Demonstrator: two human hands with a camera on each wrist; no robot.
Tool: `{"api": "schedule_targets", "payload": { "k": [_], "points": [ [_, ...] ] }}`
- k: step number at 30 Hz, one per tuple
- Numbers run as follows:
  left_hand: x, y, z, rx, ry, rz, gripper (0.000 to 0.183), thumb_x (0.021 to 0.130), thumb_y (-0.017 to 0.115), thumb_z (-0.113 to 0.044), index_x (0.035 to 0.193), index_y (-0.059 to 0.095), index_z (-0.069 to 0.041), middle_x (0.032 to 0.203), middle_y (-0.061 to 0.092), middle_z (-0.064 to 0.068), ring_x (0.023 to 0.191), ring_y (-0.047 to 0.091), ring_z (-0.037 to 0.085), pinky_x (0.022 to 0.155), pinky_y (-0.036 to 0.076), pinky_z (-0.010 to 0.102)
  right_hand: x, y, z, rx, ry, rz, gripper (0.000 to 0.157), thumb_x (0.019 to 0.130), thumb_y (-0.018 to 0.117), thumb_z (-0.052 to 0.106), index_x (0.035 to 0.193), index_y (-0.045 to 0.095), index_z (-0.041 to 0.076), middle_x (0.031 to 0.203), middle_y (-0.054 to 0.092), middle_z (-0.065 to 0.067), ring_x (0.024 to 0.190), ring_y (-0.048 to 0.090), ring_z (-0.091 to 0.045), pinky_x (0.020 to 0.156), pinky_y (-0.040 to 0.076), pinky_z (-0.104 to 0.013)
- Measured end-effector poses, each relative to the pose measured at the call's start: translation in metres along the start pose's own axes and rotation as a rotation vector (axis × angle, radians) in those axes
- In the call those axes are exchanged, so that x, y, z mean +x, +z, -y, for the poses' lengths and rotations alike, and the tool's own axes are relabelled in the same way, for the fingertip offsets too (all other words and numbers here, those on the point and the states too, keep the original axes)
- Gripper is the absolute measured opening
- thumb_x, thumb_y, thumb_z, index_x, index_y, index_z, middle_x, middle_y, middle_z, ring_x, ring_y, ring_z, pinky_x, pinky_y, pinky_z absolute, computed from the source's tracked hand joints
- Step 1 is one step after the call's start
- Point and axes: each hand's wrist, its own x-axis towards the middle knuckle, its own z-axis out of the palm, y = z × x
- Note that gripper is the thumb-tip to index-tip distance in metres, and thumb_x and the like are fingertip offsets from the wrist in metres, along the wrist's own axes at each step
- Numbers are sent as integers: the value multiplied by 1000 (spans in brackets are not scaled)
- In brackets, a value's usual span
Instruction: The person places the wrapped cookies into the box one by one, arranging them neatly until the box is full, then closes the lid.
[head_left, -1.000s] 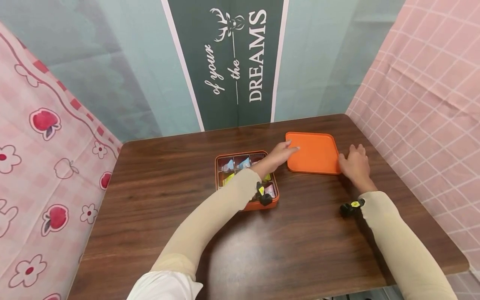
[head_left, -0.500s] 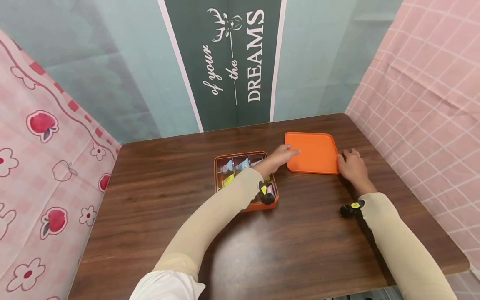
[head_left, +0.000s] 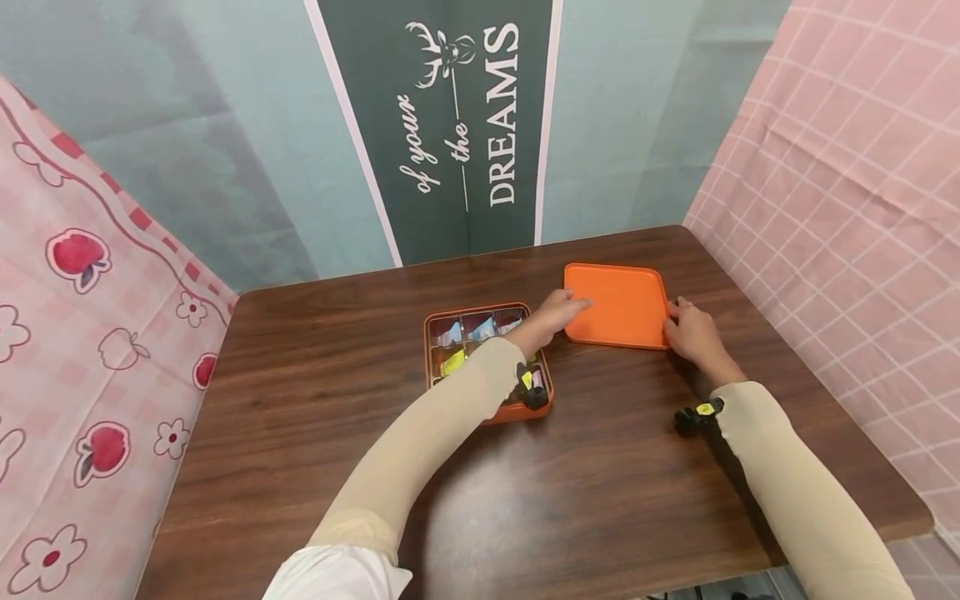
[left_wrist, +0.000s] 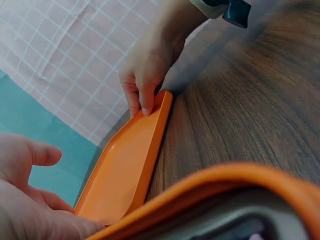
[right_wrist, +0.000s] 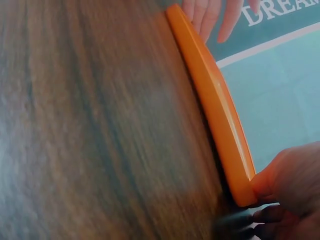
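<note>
A shallow orange lid (head_left: 615, 308) with a raised rim lies on the table, inner side up. My right hand (head_left: 696, 335) pinches its right edge; the left wrist view shows that thumb inside the rim of the lid (left_wrist: 125, 160). At the opposite edge is my left hand (head_left: 553, 317), fingers by the rim and thumb raised apart from it. My left forearm crosses an orange box (head_left: 517, 414) divided into compartments, partly hiding it. Small wrapped pieces, among them a blue packet (head_left: 482, 330) and a yellow packet (head_left: 453, 362), lie in the compartments.
The dark wood table (head_left: 322, 358) extends left of the box and in front of both hands. A green-blue curtain (head_left: 622, 125) hangs behind it. Pink cloths flank it, one with a grid (head_left: 832, 183), one with apples and flowers (head_left: 112, 333).
My right hand's fingers have come in from a spread pose to grip the lid's right edge. The left hand stays by the left edge. The head view has shifted slightly.
</note>
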Motion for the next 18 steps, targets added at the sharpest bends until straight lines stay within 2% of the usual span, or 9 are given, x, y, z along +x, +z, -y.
{"api": "schedule_targets", "payload": {
  "k": [7, 11, 14, 18],
  "points": [
    [-5, 3, -6, -99, -3, -49, 66, 102, 59, -28, 156, 33, 1, 163, 34, 13, 150, 32, 26, 122, 27, 40, -1, -1, 2, 47, -31, -34, 41, 98, 46, 5, 129, 55, -20, 143, 41, -43, 130, 39, -63, 108, 32, -69],
    [-10, 3, -15, -120, -3, -60, 66, 101, 60, -27, 155, 35, 2, 161, 36, 15, 148, 34, 26, 122, 28, 39, -3, 0, 1, 76, -39, -126, 38, 96, 44, 2, 125, 59, -19, 136, 48, -42, 124, 47, -61, 104, 38, -69],
    [-10, 4, -19, -158, -11, -68, 66, 101, 61, -25, 155, 35, 3, 161, 36, 15, 148, 35, 27, 121, 29, 40, -4, 1, 0, 105, -22, -215, 37, 97, 43, 1, 124, 61, -17, 123, 59, -39, 107, 59, -54, 92, 47, -64],
    [-10, 5, -20, -229, -19, -82, 67, 101, 61, -23, 156, 32, 3, 163, 33, 15, 149, 32, 27, 122, 28, 40, -4, -4, 1, 161, 27, -312, 40, 98, 41, 4, 126, 63, -13, 110, 65, -36, 87, 57, -44, 77, 48, -56]
  ]
}}
